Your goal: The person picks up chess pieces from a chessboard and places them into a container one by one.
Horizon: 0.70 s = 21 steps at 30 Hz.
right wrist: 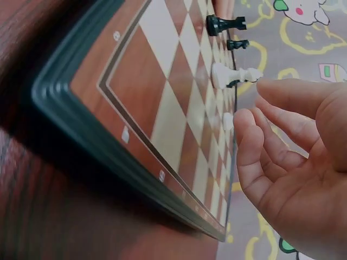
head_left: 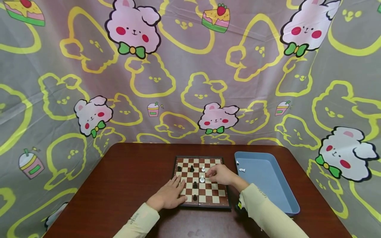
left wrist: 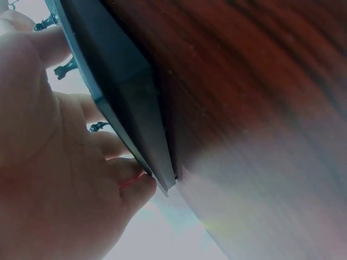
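Observation:
A brown and cream chessboard (head_left: 214, 199) lies on the table with several black pieces and two white ones standing on it. My left hand (head_left: 169, 194) rests on the board's left edge, its fingers spread; in the left wrist view the dark board side (left wrist: 127, 86) runs along the fingers. My right hand (head_left: 221, 174) hovers over the right half, beside a tall white chess piece (right wrist: 236, 75). The thumb is close to that piece's top, and the bent fingers stand apart from the thumb with nothing seen between them. Another white piece (head_left: 203, 169) stands farther back. A black rook (right wrist: 225, 25) is near.
A blue-grey tray (head_left: 285, 190) stands right of the board, with small white pieces (head_left: 242, 170) at its left side. The right forearm passes over the tray's near left part. A patterned cloth (head_left: 178, 66) hangs behind the brown table (head_left: 131, 168). A dark object (head_left: 239, 206) sits partly under the right sleeve.

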Tool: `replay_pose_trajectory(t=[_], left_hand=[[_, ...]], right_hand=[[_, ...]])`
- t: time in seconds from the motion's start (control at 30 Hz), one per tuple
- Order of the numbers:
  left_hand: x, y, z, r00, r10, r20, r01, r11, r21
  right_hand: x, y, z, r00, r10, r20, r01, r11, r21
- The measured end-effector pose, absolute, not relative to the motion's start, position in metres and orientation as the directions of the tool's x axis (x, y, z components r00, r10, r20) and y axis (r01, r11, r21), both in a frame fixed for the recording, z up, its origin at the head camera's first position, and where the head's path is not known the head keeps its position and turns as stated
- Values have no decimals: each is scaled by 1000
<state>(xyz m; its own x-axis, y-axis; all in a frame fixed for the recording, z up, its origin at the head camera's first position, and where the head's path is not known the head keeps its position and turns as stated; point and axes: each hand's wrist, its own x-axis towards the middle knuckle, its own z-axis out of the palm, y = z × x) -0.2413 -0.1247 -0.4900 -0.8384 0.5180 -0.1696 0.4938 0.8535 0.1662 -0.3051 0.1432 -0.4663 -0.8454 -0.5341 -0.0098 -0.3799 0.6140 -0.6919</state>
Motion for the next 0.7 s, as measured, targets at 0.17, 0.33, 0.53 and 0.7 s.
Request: replay_pose_trajectory(t=[0.17,0.33,0.53,0.7], left_hand=[[-240,-125,-488,-841,512,-173,486,857,171],[-239,-125,-488,-843,508,-180,483,860,166],[-239,-124,-487,-843,507,-182,482,860,165],[-239,-124,-488,-843,511,-168,487,858,164]], right_hand=[[-309,137,-473,-848,-529,-11,-365,599,-712],[-310,130,-480,-845,-534,-18,-354,584,-730],[-310,122,-484,-834,-552,6,-397,592,-702],[-310,119,-484,-830,-557,25,-425,604,-675]])
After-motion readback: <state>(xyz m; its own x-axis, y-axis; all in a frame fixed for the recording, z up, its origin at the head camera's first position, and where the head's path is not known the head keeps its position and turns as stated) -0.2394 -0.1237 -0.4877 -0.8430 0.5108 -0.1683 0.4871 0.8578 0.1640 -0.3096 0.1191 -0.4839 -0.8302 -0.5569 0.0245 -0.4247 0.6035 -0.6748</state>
